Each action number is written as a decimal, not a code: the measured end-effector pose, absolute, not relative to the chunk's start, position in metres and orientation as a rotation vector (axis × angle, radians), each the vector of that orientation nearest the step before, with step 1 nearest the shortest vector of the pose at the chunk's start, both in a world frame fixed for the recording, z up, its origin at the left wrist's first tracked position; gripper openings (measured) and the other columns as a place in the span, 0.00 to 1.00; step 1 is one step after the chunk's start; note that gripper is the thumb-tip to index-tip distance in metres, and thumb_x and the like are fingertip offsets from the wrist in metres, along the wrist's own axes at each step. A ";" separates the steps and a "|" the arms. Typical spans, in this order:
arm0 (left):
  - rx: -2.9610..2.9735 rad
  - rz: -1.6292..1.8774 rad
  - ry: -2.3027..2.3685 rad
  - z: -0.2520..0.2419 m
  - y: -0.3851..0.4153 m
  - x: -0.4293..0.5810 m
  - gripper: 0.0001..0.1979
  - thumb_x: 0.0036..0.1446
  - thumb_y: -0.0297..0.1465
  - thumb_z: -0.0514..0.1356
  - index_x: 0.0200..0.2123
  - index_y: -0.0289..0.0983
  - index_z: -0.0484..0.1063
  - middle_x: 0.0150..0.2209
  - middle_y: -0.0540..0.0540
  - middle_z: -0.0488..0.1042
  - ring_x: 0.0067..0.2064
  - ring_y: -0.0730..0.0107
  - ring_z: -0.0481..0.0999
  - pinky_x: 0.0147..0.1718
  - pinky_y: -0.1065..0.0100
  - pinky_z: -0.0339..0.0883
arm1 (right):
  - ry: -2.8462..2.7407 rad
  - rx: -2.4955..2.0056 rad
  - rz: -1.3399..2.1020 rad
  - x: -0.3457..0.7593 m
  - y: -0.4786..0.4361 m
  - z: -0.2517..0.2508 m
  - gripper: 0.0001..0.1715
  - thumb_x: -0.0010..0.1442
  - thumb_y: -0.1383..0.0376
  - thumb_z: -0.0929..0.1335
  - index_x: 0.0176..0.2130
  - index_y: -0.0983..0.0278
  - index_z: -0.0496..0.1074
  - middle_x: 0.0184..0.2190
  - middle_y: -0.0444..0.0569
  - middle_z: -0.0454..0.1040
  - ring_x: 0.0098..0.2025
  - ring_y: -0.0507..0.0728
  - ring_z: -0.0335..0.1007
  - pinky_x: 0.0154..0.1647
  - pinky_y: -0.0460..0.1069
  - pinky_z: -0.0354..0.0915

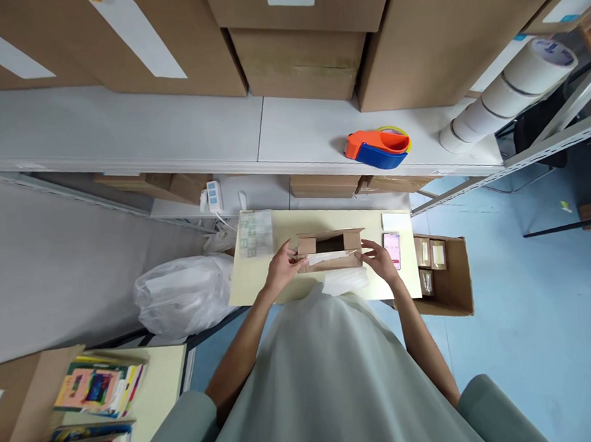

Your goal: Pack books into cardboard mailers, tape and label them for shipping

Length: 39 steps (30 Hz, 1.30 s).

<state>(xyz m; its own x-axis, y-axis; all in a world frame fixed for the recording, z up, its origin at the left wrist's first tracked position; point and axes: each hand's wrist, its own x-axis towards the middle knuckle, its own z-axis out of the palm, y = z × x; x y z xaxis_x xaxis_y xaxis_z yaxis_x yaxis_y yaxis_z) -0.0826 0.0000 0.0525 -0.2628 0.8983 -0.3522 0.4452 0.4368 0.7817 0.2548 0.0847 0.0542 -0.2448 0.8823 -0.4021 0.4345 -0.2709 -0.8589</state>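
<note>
A small cardboard box (335, 263) lies on the cream tabletop (252, 287) with its top flaps raised and a dark opening between them. A white strip runs along its near side. My left hand (281, 268) grips the box's left end, thumb at the near side and fingers toward the far corner. At the right end, my right hand (379, 261) holds it in much the same way. White wrapping material (345, 281) lies between the box and my body. Close to my right hand is a phone (392, 250) with a lit pink screen.
An orange and blue tape dispenser (378, 149) and a stack of white rolls (508, 94) stand on the shelf. A larger carton (456, 278) with small boxes sits right of the table. Left are a plastic bag (185, 298) and books (103, 386).
</note>
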 end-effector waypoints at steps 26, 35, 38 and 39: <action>1.477 0.994 1.964 0.049 -0.003 -0.052 0.15 0.65 0.28 0.69 0.54 0.43 0.81 0.57 0.43 0.76 0.49 0.62 0.85 0.53 0.58 0.84 | -1.967 -1.617 1.054 0.246 0.060 0.062 0.27 0.76 0.54 0.65 0.68 0.54 0.76 0.69 0.52 0.75 0.54 0.68 0.86 0.57 0.61 0.81; 1.399 0.972 2.034 0.036 0.011 -0.050 0.16 0.64 0.30 0.70 0.54 0.42 0.81 0.50 0.44 0.72 0.42 0.65 0.81 0.50 0.59 0.82 | -2.117 -1.549 0.981 0.238 0.060 0.046 0.32 0.78 0.58 0.60 0.76 0.54 0.65 0.81 0.54 0.53 0.58 0.67 0.83 0.56 0.59 0.81; 1.431 0.983 2.011 0.034 0.011 -0.053 0.17 0.63 0.30 0.70 0.55 0.43 0.81 0.49 0.45 0.72 0.41 0.66 0.80 0.50 0.60 0.81 | -2.036 -1.490 1.113 0.245 0.058 0.042 0.33 0.78 0.54 0.61 0.76 0.55 0.65 0.80 0.57 0.56 0.60 0.66 0.82 0.57 0.58 0.80; 1.446 0.977 2.008 0.034 0.010 -0.054 0.17 0.64 0.30 0.69 0.55 0.43 0.80 0.49 0.44 0.72 0.42 0.65 0.80 0.50 0.60 0.81 | -2.009 -1.473 1.154 0.247 0.057 0.041 0.33 0.78 0.53 0.61 0.76 0.56 0.65 0.80 0.57 0.56 0.61 0.66 0.82 0.57 0.58 0.80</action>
<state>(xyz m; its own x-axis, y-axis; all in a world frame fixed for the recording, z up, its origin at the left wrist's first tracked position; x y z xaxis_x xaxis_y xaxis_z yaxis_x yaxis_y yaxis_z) -0.0543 0.0101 0.0337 -0.3290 0.9439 0.0269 0.6037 0.1883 0.7747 0.2468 0.0572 0.0414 -0.3691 0.9170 -0.1508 0.5925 0.1072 -0.7984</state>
